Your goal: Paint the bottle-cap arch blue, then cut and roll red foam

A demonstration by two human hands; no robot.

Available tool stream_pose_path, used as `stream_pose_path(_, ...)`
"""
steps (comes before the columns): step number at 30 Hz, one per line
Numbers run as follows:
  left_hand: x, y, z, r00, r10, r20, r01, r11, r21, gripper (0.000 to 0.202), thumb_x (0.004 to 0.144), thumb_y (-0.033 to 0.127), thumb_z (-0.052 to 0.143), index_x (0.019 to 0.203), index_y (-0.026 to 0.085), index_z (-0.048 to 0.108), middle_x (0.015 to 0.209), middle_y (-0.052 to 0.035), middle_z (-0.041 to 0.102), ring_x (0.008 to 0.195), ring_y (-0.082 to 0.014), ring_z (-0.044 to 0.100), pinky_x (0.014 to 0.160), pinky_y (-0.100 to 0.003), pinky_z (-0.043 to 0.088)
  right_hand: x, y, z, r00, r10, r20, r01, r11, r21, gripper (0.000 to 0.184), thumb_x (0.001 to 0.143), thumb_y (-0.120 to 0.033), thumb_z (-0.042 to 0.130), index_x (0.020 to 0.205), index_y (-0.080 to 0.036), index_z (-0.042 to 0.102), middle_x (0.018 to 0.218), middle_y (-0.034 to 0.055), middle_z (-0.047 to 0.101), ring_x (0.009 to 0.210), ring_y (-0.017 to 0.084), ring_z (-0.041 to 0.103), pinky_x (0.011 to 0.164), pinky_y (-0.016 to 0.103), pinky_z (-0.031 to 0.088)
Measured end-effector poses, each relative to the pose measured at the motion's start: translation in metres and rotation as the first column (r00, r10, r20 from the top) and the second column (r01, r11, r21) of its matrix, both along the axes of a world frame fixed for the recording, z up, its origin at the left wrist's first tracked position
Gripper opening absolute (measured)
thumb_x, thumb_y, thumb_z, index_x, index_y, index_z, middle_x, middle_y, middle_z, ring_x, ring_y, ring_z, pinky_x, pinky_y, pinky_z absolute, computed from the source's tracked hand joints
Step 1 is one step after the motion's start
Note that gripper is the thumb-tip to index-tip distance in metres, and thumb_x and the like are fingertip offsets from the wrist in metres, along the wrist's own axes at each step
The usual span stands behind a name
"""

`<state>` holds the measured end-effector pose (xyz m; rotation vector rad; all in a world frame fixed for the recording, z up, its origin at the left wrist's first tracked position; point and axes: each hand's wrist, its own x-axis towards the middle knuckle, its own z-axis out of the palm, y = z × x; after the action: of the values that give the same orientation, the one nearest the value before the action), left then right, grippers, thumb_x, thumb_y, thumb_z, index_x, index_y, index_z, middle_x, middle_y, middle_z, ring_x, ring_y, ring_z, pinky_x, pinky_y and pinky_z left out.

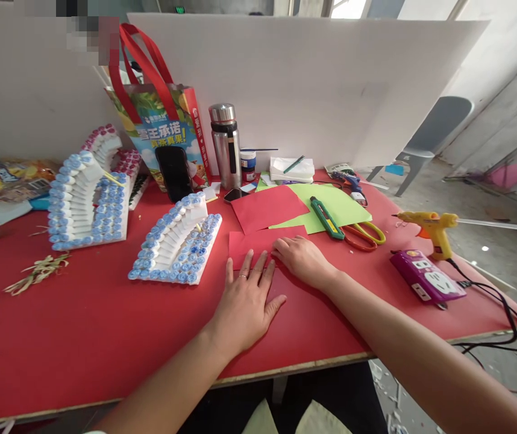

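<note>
A strip of red paper (258,240) lies flat on the red table in front of me, its near part covered by my hands. My left hand (246,301) rests palm down with its fingers spread, the fingertips on the paper. My right hand (302,258) has its fingers curled together on the paper's right part; its fingertips are partly hidden. Just beyond lies a larger red sheet (267,208), overlapping a light green sheet (344,205). A green utility knife (326,217) lies on the green sheet, beside scissors (361,236) with red and yellow handles.
To the left stand two curved white pieces covered with blue rosettes (177,241) (89,202). Behind are a gift bag (168,126), a phone (173,172) and a steel flask (225,144). At right are a yellow glue gun (434,229) and a purple power strip (425,277) with cables.
</note>
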<state>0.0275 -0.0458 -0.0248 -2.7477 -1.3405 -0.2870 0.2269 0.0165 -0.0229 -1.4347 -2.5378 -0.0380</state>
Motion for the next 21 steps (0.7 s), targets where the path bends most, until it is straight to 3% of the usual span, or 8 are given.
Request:
stream_pose_path(7, 0.000, 0.001, 0.002, 1.000, -0.004, 0.020, 0.004, 1.000, -0.013, 0.064, 0.101, 0.054, 0.029, 0.152, 0.017, 0.042, 0.161, -0.0123, 0.036, 0.149, -0.0395, 0.027, 0.116, -0.071, 0.023, 0.005, -0.001, 0.000, 0.990, -0.142, -0.027, 0.142, 0.990, 0.007, 0.022, 0.104, -0.028, 0.043, 0.096, -0.016, 0.059, 0.091, 0.0066, 0.068, 0.085, 0.020, 0.062, 0.078, 0.030, 0.032)
stream_pose_path(12, -0.001, 0.002, 0.001, 0.999, -0.009, 0.051, 0.009, 1.000, -0.003, 0.063, 0.101, 0.053, 0.031, 0.152, 0.020, 0.042, 0.161, -0.0106, 0.036, 0.149, -0.0393, 0.028, 0.116, -0.070, 0.023, 0.017, -0.002, 0.000, 0.955, -0.297, 0.025, 0.297, 0.955, 0.004, 0.025, 0.105, -0.025, 0.038, 0.101, -0.016, 0.060, 0.095, 0.0091, 0.066, 0.082, 0.021, 0.059, 0.076, 0.032, 0.032)
stream_pose_path(16, -0.002, 0.002, 0.000, 0.998, -0.004, 0.062, 0.004, 1.000, 0.006, 0.062, 0.100, 0.052, 0.033, 0.153, 0.022, 0.041, 0.161, -0.0098, 0.037, 0.149, -0.0396, 0.028, 0.116, -0.071, 0.022, 0.021, -0.005, 0.003, 0.931, -0.361, 0.058, 0.353, 0.928, 0.119, 0.025, 0.101, -0.017, 0.038, 0.109, -0.015, 0.062, 0.103, 0.0146, 0.066, 0.092, 0.027, 0.059, 0.082, 0.037, 0.036)
stream_pose_path(19, -0.002, 0.002, -0.001, 0.998, 0.003, 0.056, -0.002, 1.000, -0.017, 0.060, 0.100, 0.049, 0.037, 0.153, 0.021, 0.042, 0.161, -0.0114, 0.037, 0.149, -0.0412, 0.027, 0.115, -0.073, 0.020, 0.008, -0.021, 0.006, 0.965, -0.261, -0.014, 0.257, 0.936, 0.241, 0.035, 0.099, -0.012, 0.035, 0.125, -0.013, 0.059, 0.123, 0.0192, 0.063, 0.111, 0.032, 0.057, 0.094, 0.045, 0.040)
stream_pose_path(21, -0.002, 0.002, -0.002, 0.999, -0.008, 0.053, 0.011, 0.999, -0.046, 0.060, 0.099, 0.046, 0.039, 0.154, 0.022, 0.040, 0.160, -0.0113, 0.039, 0.149, -0.0410, 0.028, 0.115, -0.073, 0.019, -0.009, -0.040, 0.006, 0.998, 0.011, -0.068, 0.003, 0.978, 0.208, 0.040, 0.102, -0.016, 0.034, 0.137, -0.014, 0.053, 0.139, 0.0174, 0.058, 0.127, 0.029, 0.052, 0.105, 0.045, 0.040)
